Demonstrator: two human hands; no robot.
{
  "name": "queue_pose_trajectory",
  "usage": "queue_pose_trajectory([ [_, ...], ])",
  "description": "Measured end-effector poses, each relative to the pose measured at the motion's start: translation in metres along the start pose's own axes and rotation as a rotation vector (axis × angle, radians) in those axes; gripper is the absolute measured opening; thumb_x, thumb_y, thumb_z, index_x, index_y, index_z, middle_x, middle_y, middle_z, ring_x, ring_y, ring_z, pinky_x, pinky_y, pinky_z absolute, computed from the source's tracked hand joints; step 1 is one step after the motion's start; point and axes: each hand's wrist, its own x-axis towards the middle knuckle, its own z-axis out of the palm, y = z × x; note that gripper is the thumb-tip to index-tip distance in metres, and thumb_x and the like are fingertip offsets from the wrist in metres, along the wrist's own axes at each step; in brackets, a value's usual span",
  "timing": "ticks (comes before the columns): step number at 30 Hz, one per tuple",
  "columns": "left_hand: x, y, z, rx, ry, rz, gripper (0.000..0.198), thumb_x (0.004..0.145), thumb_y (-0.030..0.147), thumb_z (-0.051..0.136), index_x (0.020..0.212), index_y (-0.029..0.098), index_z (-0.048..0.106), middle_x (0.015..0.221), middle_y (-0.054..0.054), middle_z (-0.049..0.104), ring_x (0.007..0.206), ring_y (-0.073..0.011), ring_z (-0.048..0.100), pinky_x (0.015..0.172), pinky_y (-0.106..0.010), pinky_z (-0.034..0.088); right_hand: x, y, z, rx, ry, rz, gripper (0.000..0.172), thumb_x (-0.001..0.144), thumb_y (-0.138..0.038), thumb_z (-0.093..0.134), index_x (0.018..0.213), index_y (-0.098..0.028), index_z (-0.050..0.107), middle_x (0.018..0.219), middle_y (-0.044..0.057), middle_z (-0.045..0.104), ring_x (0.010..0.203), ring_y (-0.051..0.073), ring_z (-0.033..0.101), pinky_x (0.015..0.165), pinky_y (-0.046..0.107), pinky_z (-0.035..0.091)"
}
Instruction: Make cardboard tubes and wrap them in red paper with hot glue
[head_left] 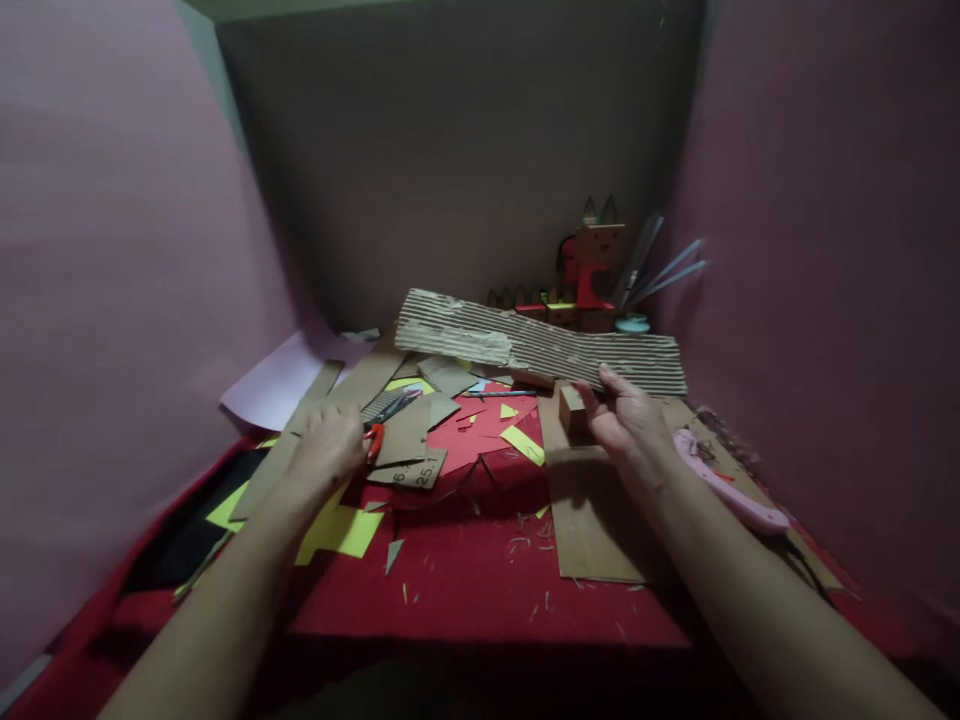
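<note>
My left hand [326,450] is closed around the red handles of a pair of scissors [386,412] whose blades point up and right over cardboard scraps. My right hand [630,425] pinches a small brown cardboard block [571,410] between thumb and fingers, above a flat cardboard sheet [592,520]. A long strip of corrugated cardboard [525,342] lies just behind both hands, its right end touching my right fingertips.
Red, yellow and brown paper cut-offs [480,425] litter the red table cloth [465,590]. A pink glue gun [731,490] lies right of my right wrist. A cardboard animal figure [592,265] and a cup of tools [637,300] stand at the back. Pink walls enclose both sides.
</note>
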Motion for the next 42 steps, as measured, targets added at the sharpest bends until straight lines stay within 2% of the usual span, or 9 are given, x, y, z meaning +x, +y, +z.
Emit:
queue_pose_trajectory([
  [5, -0.026, 0.065, 0.059, -0.442, -0.278, -0.027, 0.047, 0.069, 0.041, 0.076, 0.108, 0.017, 0.063, 0.097, -0.009, 0.07, 0.087, -0.0255, 0.066, 0.071, -0.033, 0.05, -0.026, 0.029, 0.01, 0.037, -0.033, 0.044, 0.026, 0.066, -0.016, 0.081, 0.073, -0.023, 0.056, 0.075, -0.001, 0.067, 0.08, 0.017, 0.068, 0.073, 0.033, 0.064],
  [7, -0.028, 0.086, 0.087, -1.0, -0.297, -0.189, 0.037, 0.07, 0.04, 0.077, 0.092, 0.012, 0.067, 0.091, -0.011, 0.072, 0.075, -0.0234, 0.066, 0.061, -0.032, 0.05, -0.044, 0.038, 0.013, 0.053, -0.08, 0.106, 0.024, 0.066, -0.022, 0.082, 0.073, -0.022, 0.059, 0.077, 0.001, 0.069, 0.08, 0.02, 0.068, 0.072, 0.037, 0.064],
  [9, -0.021, 0.098, 0.102, -1.114, -0.235, -0.227, 0.023, 0.079, 0.037, 0.068, 0.085, 0.015, 0.066, 0.086, -0.008, 0.072, 0.072, -0.0195, 0.065, 0.062, -0.031, 0.051, -0.06, 0.038, 0.013, -0.05, -0.257, 0.206, 0.021, 0.067, -0.03, 0.081, 0.075, -0.018, 0.065, 0.075, 0.004, 0.07, 0.076, 0.022, 0.069, 0.073, 0.042, 0.062],
  [14, 0.011, 0.095, 0.089, -1.19, -0.182, -0.302, 0.007, 0.079, 0.014, 0.06, 0.075, 0.015, 0.065, 0.073, -0.003, 0.07, 0.067, -0.0147, 0.066, 0.065, -0.027, 0.055, -0.069, -0.001, -0.003, -0.28, -0.526, -0.005, 0.043, 0.056, -0.014, 0.084, 0.097, -0.023, 0.072, 0.083, 0.001, 0.074, 0.08, 0.02, 0.07, 0.075, 0.034, 0.056],
  [19, 0.009, 0.089, 0.085, -1.097, -0.346, -0.311, 0.006, 0.068, 0.006, 0.064, 0.07, 0.008, 0.069, 0.066, -0.009, 0.069, 0.056, -0.0165, 0.064, 0.056, -0.028, 0.054, -0.057, -0.026, -0.011, -0.281, -0.554, 0.357, 0.053, 0.075, -0.044, 0.072, 0.124, -0.025, 0.063, 0.076, 0.002, 0.072, 0.064, 0.017, 0.067, 0.058, 0.028, 0.052],
  [24, 0.001, 0.088, 0.099, -1.08, -0.328, -0.222, 0.029, 0.064, 0.017, 0.076, 0.091, 0.007, 0.071, 0.086, -0.013, 0.074, 0.073, -0.0238, 0.07, 0.072, -0.036, 0.057, -0.055, -0.008, -0.007, -0.536, -0.657, 0.41, 0.073, 0.058, -0.009, 0.073, 0.128, -0.026, 0.06, 0.094, 0.003, 0.073, 0.077, 0.019, 0.068, 0.068, 0.03, 0.052],
  [30, 0.009, 0.065, 0.109, -1.031, -0.048, -0.216, 0.022, 0.065, 0.02, 0.076, 0.084, 0.011, 0.07, 0.073, -0.005, 0.073, 0.064, -0.0194, 0.066, 0.065, -0.032, 0.055, -0.053, 0.023, -0.014, -0.648, -0.704, 0.452, 0.033, 0.066, -0.014, 0.067, 0.098, -0.019, 0.076, 0.09, 0.004, 0.072, 0.077, 0.016, 0.062, 0.067, 0.027, 0.048],
  [34, 0.014, 0.054, 0.11, -0.974, -0.003, -0.242, 0.02, 0.066, 0.021, 0.078, 0.081, 0.011, 0.071, 0.065, -0.002, 0.07, 0.056, -0.0158, 0.062, 0.058, -0.026, 0.051, -0.063, 0.031, -0.017, -0.54, -0.746, 0.636, 0.04, 0.062, -0.017, 0.074, 0.102, -0.02, 0.074, 0.084, 0.002, 0.071, 0.067, 0.013, 0.06, 0.062, 0.026, 0.046],
  [42, -0.005, 0.063, 0.105, -1.012, -0.386, -0.256, 0.034, 0.065, 0.035, 0.079, 0.088, 0.01, 0.072, 0.081, -0.012, 0.075, 0.072, -0.0246, 0.07, 0.069, -0.034, 0.056, -0.069, 0.029, -0.008, -0.68, -0.581, 0.483, 0.031, 0.053, -0.007, 0.066, 0.081, -0.019, 0.072, 0.08, 0.0, 0.069, 0.072, 0.015, 0.061, 0.065, 0.027, 0.046],
])
